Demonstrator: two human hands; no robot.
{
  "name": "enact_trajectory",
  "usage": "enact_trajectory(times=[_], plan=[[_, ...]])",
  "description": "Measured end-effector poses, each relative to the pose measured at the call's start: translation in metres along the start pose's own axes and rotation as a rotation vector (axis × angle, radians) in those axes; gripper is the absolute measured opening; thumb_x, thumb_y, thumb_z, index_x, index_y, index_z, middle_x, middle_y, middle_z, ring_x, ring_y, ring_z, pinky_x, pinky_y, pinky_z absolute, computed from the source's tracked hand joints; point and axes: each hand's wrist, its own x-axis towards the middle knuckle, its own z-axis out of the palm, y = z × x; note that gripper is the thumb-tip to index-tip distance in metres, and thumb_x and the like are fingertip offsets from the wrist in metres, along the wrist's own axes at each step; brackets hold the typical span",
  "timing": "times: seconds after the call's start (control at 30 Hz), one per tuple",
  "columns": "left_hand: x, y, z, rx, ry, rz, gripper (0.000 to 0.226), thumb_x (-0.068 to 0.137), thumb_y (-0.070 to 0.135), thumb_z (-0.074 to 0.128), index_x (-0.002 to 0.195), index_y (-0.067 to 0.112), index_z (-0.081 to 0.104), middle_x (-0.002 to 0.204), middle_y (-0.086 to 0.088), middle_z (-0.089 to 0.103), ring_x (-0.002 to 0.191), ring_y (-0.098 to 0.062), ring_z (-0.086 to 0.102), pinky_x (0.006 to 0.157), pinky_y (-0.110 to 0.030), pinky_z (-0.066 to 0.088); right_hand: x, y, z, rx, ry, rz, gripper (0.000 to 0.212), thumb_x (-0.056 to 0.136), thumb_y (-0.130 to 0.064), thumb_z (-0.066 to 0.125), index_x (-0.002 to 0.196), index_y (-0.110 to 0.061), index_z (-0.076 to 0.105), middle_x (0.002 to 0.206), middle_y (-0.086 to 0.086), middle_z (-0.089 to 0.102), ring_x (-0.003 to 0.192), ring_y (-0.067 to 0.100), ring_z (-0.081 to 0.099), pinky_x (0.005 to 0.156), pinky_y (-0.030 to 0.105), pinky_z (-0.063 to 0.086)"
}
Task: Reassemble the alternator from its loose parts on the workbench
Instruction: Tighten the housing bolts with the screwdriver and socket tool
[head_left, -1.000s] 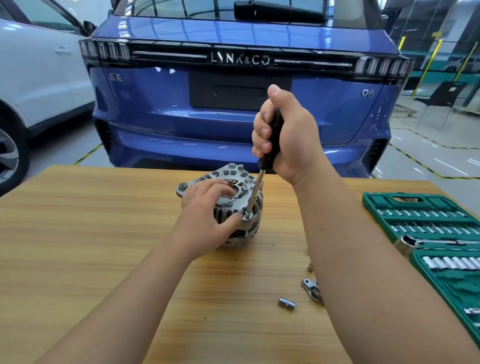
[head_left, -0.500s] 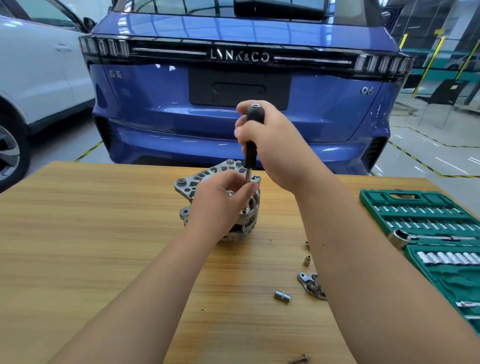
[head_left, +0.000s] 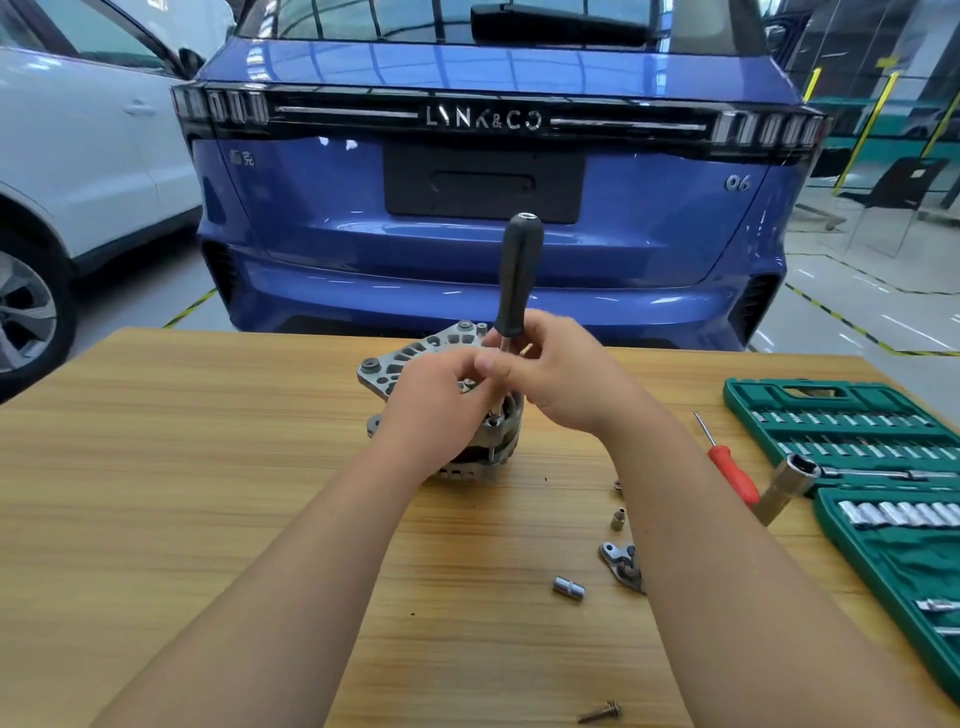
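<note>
The grey metal alternator stands on the wooden workbench at the middle. A black-handled driver stands upright on a bolt at the alternator's right rim. My right hand pinches the driver's metal shaft just below the handle. My left hand lies over the alternator's top and its fingertips pinch the same shaft lower down. The driver's tip and the bolt are partly hidden by my fingers.
Loose parts lie right of the alternator: a small socket, a metal bracket, a small sleeve, a screw near the front edge. A red screwdriver and a green socket set case sit at right. A blue car stands behind the bench.
My right hand slid down from gripping the black handle to pinching the shaft below it. The driver went from tilted to upright. My left hand's fingers moved up onto the shaft.
</note>
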Motion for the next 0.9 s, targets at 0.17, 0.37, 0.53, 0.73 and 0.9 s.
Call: enact_trajectory(times=[0.17, 0.37, 0.53, 0.73, 0.9], plan=[[-0.004, -0.002, -0.001, -0.063, -0.104, 0.009, 0.011, 0.091, 0.038, 0.059, 0.1, 0.035, 0.067, 0.095, 0.015, 0.067, 0.086, -0.002, 0.059, 0.072, -0.031, 0.053, -0.002, 0.002, -0.001, 0.032, 0.036, -0.011, 0.008, 0.087, -0.026, 0.07, 0.083, -0.033, 0.067, 0.082, -0.011, 0.066, 0.071, 0.001, 0.061, 0.062, 0.017, 0.046], [-0.001, 0.003, 0.011, -0.021, 0.098, -0.104, 0.009, 0.086, 0.034, 0.069, 0.091, 0.027, 0.069, 0.079, 0.014, 0.066, 0.076, -0.001, 0.061, 0.061, -0.019, 0.045, 0.003, 0.001, 0.011, -0.121, 0.211, -0.005, 0.034, 0.081, -0.036, 0.073, 0.061, -0.023, 0.049, 0.057, -0.01, 0.052, 0.051, 0.003, 0.047, 0.051, 0.021, 0.037], [-0.002, 0.001, 0.002, -0.082, -0.048, -0.022, 0.014, 0.093, 0.036, 0.06, 0.085, 0.045, 0.066, 0.076, 0.019, 0.068, 0.075, 0.002, 0.06, 0.059, -0.015, 0.049, -0.002, 0.006, 0.004, -0.021, 0.055, -0.023, 0.006, 0.089, -0.033, 0.064, 0.09, -0.035, 0.059, 0.083, -0.014, 0.063, 0.073, 0.002, 0.059, 0.063, 0.021, 0.047], [-0.003, -0.005, 0.01, -0.099, -0.01, -0.107, 0.016, 0.084, 0.045, 0.068, 0.095, 0.037, 0.06, 0.091, 0.019, 0.065, 0.088, 0.003, 0.059, 0.07, -0.021, 0.046, -0.001, 0.01, 0.007, 0.092, 0.106, 0.006, 0.012, 0.085, -0.028, 0.071, 0.076, -0.03, 0.063, 0.065, -0.013, 0.064, 0.059, -0.004, 0.058, 0.049, 0.01, 0.043], [-0.004, -0.006, 0.012, -0.164, -0.015, -0.065, 0.009, 0.091, 0.032, 0.064, 0.091, 0.037, 0.071, 0.084, 0.019, 0.069, 0.09, -0.001, 0.061, 0.081, -0.034, 0.05, -0.004, 0.011, 0.007, 0.043, 0.092, -0.033, 0.005, 0.087, -0.032, 0.067, 0.086, -0.035, 0.062, 0.078, -0.013, 0.064, 0.07, -0.001, 0.061, 0.054, 0.011, 0.045]])
